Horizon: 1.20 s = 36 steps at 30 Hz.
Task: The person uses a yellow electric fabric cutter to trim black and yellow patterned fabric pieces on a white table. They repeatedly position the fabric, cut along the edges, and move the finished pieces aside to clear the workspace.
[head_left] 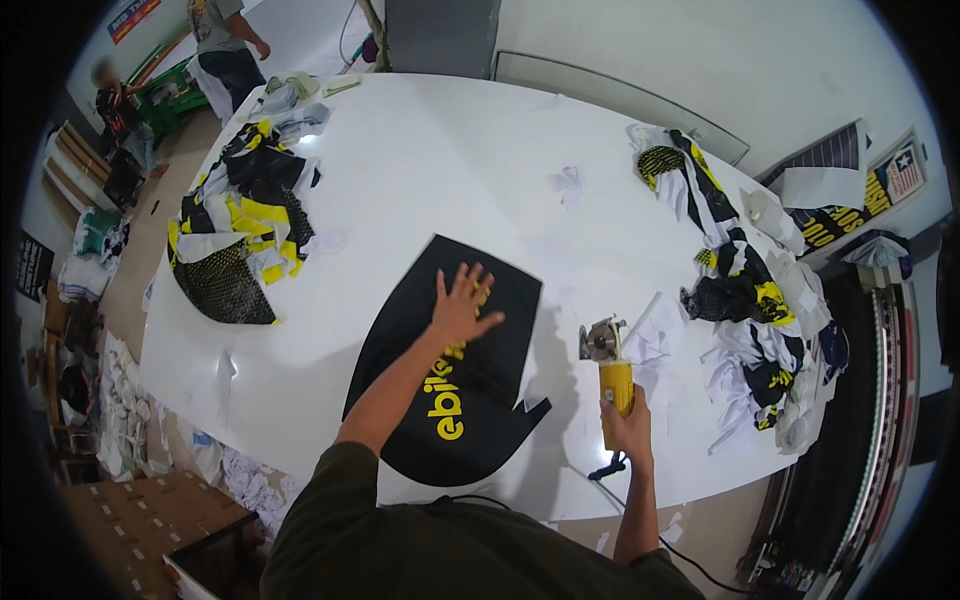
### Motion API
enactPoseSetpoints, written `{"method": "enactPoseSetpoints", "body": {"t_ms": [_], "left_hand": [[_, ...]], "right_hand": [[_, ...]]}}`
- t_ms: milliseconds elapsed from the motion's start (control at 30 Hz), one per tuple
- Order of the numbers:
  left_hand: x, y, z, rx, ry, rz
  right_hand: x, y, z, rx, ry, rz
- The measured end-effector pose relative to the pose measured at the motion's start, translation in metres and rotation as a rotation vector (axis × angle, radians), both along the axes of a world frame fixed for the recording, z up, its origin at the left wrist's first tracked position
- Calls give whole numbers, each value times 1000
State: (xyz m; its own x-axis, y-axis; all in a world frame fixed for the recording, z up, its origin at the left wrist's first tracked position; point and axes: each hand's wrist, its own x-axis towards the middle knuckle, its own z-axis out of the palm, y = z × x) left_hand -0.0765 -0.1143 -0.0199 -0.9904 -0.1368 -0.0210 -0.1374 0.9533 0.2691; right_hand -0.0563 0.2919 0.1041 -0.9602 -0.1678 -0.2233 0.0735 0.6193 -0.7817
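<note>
A black fabric panel (500, 270) with yellow lettering lies flat on the white table (440, 150), partly hidden beneath my left forearm. My left hand (462, 308) rests on its upper part, fingers spread wide and holding nothing. A notched strip of the panel juts out at its lower right. To the right of the panel, my right hand (630, 425) is wrapped round the yellow handle of an electric rotary fabric cutter (615, 380). Its round metal head points away from me, apart from the black panel. The cutter's dark cord trails down past the table's near edge.
Black, yellow and white fabric pieces (250, 200) are heaped at the table's left. More scraps (735, 270) line the right side, with white cloth (655, 330) near the cutter. Two people stand at the far left. Cardboard boxes (150, 530) sit on the floor at the lower left.
</note>
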Motion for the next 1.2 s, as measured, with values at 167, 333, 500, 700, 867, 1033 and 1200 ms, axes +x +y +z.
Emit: {"method": "enactPoseSetpoints", "body": {"t_ms": [167, 333, 500, 700, 867, 1033, 1200], "left_hand": [[-71, -101, 9, -140, 59, 525], [8, 10, 49, 131, -73, 291], [145, 25, 43, 134, -365, 7], [256, -24, 70, 128, -392, 32], [269, -14, 52, 87, -453, 42], [276, -16, 46, 126, -460, 36], [278, -18, 44, 149, -442, 38]], "right_hand": [[20, 2, 19, 48, -137, -61], [47, 2, 10, 81, -91, -59], [74, -24, 25, 209, -127, 93], [145, -42, 9, 348, -132, 241], [204, -63, -8, 362, -77, 290], [212, -96, -16, 381, -40, 291], [189, -131, -16, 361, 55, 274]]}}
